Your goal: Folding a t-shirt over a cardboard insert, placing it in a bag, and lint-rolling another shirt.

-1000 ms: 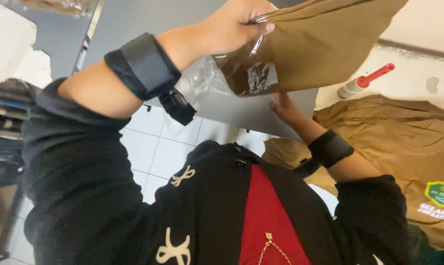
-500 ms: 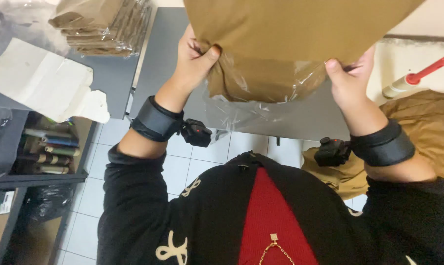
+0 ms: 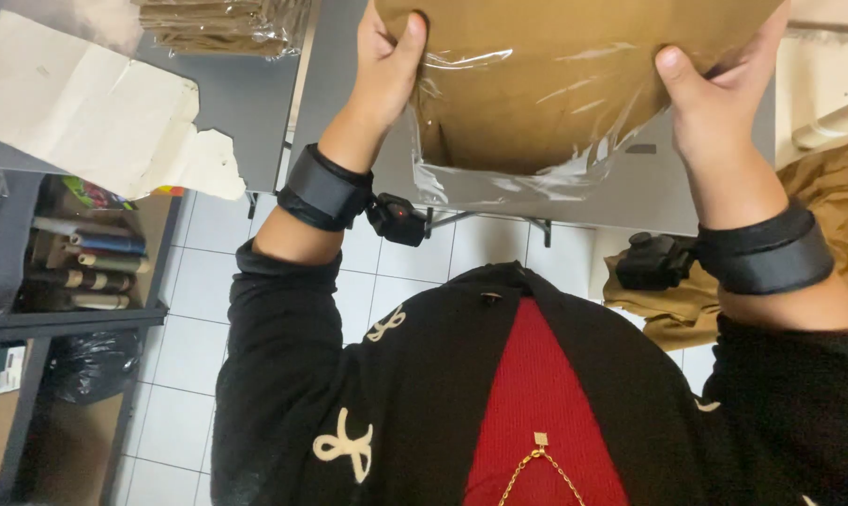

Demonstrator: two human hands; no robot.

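Note:
A folded brown garment in a clear plastic bag (image 3: 546,84) is held up in front of me over the grey table (image 3: 667,201). My left hand (image 3: 386,66) grips the bag's left edge, thumb on the front. On the right edge my right hand (image 3: 714,94) pinches the bag the same way. The bag's open plastic mouth hangs loose below the garment. Both wrists wear black bands with small black devices.
A stack of bagged brown garments (image 3: 222,28) lies on a grey table at the upper left, beside torn white paper (image 3: 86,112). A shelf with rolls (image 3: 77,262) stands at the left. Loose brown cloth (image 3: 836,206) and a white bottle (image 3: 832,122) are at the right. White tiled floor below.
The left hand was alone holding the bag high, the right under it; now both hands grip its two sides and the bag is squared up in front of me.

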